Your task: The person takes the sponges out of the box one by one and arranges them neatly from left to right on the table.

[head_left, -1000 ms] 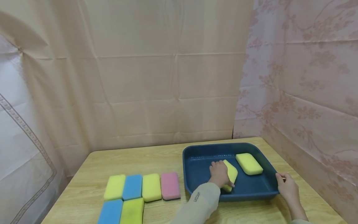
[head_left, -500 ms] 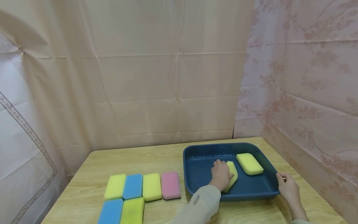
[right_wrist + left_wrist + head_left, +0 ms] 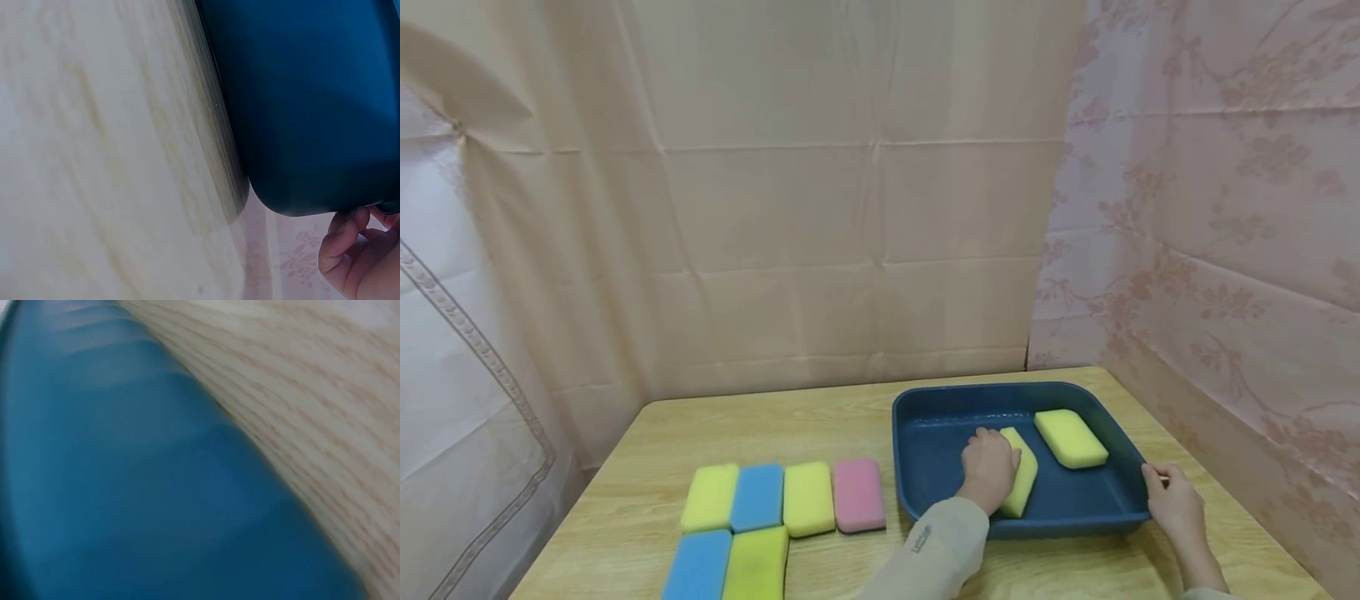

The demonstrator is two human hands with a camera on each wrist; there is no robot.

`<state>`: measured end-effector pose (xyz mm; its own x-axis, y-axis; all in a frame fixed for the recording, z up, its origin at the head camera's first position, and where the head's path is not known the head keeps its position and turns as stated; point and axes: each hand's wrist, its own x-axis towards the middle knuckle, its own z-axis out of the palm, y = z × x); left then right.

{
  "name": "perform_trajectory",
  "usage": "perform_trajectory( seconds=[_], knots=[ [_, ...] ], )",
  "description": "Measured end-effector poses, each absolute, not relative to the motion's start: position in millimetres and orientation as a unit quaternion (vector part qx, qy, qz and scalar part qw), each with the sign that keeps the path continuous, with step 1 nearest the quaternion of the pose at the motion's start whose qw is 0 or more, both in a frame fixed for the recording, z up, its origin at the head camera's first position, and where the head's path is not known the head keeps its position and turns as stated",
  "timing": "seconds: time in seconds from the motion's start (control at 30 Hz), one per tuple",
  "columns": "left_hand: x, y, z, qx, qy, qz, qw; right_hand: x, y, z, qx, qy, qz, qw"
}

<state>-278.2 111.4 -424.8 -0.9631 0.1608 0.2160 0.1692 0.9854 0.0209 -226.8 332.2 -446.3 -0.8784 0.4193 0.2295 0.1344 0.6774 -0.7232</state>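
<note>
In the head view a dark blue tray (image 3: pixel 917 517) stands on the right part of the table. My left hand (image 3: pixel 990 468) reaches into it over the near rim and grips a yellow sponge (image 3: pixel 1021 477) from its left side; the hand hides part of that sponge. A second yellow sponge (image 3: pixel 1072 438) lies flat in the tray, farther right. My right hand (image 3: pixel 1174 504) pinches the tray's right rim near the front corner. In the right wrist view curled fingers (image 3: pixel 350 228) touch the tray's edge. Only the tray's outer wall (image 3: pixel 137 462) and wood appear in the left wrist view.
Left of the tray, several sponges lie in two rows on the wooden table (image 3: pixel 820 421): yellow ones (image 3: pixel 709 498), blue ones (image 3: pixel 757 497) and a pink one (image 3: pixel 859 495). A beige curtain (image 3: pixel 850 208) hangs behind, a floral cloth (image 3: pixel 1240 208) to the right.
My left hand has shifted slightly on the yellow sponge; its thumb moved up off the sponge's near end, and more of the sponge now shows. My right hand has stayed at the tray's rim.
</note>
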Motion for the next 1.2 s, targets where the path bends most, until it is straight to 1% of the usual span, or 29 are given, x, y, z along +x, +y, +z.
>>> perform_trajectory(
  seconds=[0.23,0.4,0.53,0.6,0.87,1.2],
  knots=[
    [-271.0,104.0,-411.9,-0.068,-0.984,-0.091,0.140,-227.2,331.9,-445.9,-0.156,-0.894,0.376,0.190],
    [-267.1,99.3,-407.3,-0.049,-0.972,-0.190,0.133,-227.5,332.5,-445.6,-0.155,-0.894,0.376,0.189],
    [-262.7,95.4,-406.7,-0.046,-0.965,-0.223,0.132,-227.7,332.6,-445.8,-0.156,-0.893,0.377,0.190],
    [-260.3,92.7,-407.8,-0.045,-0.961,-0.234,0.139,-227.5,332.3,-446.0,-0.155,-0.893,0.376,0.190],
    [-251.1,77.0,-406.1,-0.041,-0.934,-0.294,0.201,-227.9,331.5,-445.2,-0.153,-0.894,0.379,0.184],
    [-242.5,63.1,-401.3,-0.013,-0.899,-0.384,0.209,-226.3,332.8,-445.1,-0.150,-0.894,0.378,0.188]
  ],
)
